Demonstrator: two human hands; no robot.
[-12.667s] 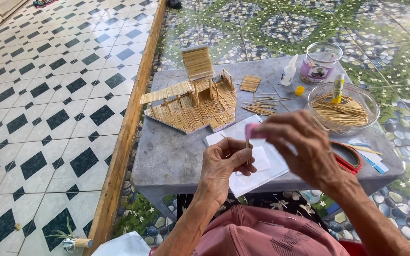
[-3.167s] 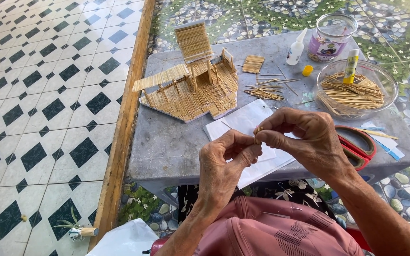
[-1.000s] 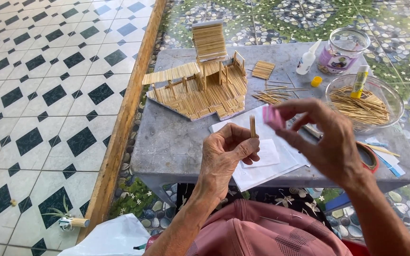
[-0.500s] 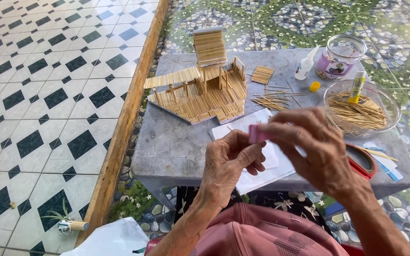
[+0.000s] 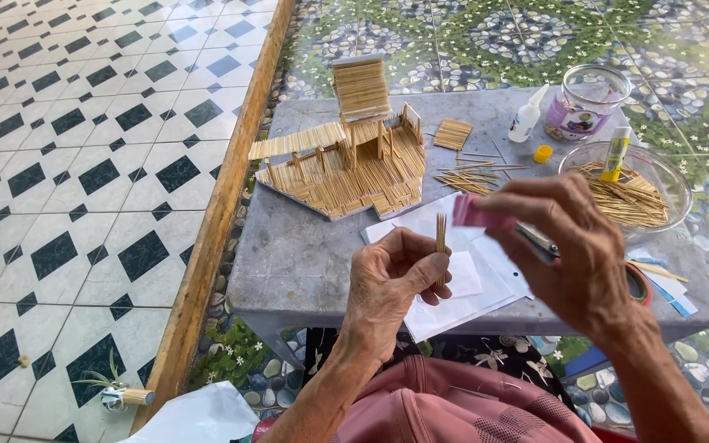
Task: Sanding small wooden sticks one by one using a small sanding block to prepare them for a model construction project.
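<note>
head view. upper right of frame: clear glass jar (image 5: 584, 102) with a purple and white label, small white glue bottle (image 5: 526, 119) just left of it, yellow cap (image 5: 542, 153) below the bottle. right edge: clear bowl (image 5: 673, 184) full of thin sticks, with a yellow and white glue stick (image 5: 615, 154) standing in it. white paper sheets (image 5: 469, 283) at lower centre on the grey table (image 5: 297, 254). red-rimmed thing (image 5: 638, 283) at the right, mostly hidden behind the wrist; cannot tell what it is. stick-built model house (image 5: 346, 160) at upper centre, loose sticks (image 5: 465, 176) right of it.

left hand (image 5: 391, 287) at centre, closed on a small bundle of sticks (image 5: 441, 238) pinched upright between thumb and fingers, tips poking up above the hand. right hand (image 5: 572, 246) right of centre, fingers clamped on a small pink piece (image 5: 476, 212), blurred, held just right of and slightly above the bundle's top, near it but not touching.
</note>
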